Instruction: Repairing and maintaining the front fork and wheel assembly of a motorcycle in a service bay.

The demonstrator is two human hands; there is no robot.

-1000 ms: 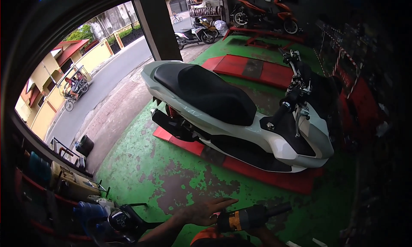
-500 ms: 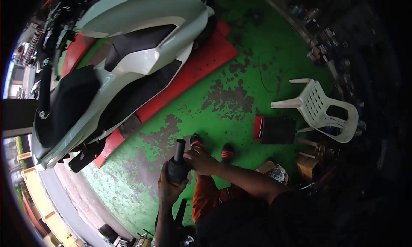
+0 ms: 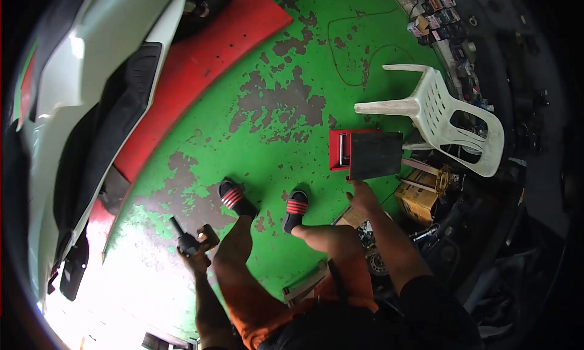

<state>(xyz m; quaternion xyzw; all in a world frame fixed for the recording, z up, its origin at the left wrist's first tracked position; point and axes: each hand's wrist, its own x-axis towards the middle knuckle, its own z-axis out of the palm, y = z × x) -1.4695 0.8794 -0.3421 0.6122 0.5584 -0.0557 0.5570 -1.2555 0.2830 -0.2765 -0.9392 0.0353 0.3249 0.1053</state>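
My left hand (image 3: 196, 260) is closed around a dark impact wrench (image 3: 190, 243), low at the left beside my knee. A long, dark cylindrical socket points up and left from its nose. A brownish block-like part of the tool sticks out to the right of my fingers. My right hand (image 3: 364, 198) reaches forward, thumb apart from the fingers, and nothing shows in it. Its fingertips are at the near edge of a low red box (image 3: 334, 150) with a black top (image 3: 376, 155). Whether they touch the box is unclear. A silver bar shows on the box's red left part.
A white scooter (image 3: 91, 64) stands on a red ramp (image 3: 201, 61) at the left. Beyond the red box is a white plastic chair (image 3: 429, 103). Right of my hand lie a cardboard box (image 3: 418, 201) and loose parts. Sandalled feet (image 3: 296, 207) rest on the peeling green floor.
The view has swung right and down. My right hand has left the impact wrench and moved right to the red box. My left hand still holds the tool, now lower and tilted left.
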